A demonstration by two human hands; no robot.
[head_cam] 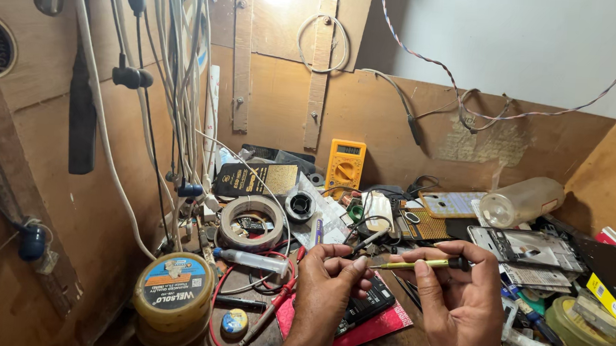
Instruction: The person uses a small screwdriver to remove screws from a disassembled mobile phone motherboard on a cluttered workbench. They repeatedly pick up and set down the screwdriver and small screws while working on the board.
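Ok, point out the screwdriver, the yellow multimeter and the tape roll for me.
screwdriver (416, 264): head view, on its yellow-green shaft, held in the right hand (460, 300).
multimeter (345, 167): head view, on its round dial, against the back board.
tape roll (251, 222): head view, on its near rim.

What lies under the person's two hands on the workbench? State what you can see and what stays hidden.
Under the left hand and right hand lies a black device on a red mat. The hands cover much of both, so the device's kind is unclear.
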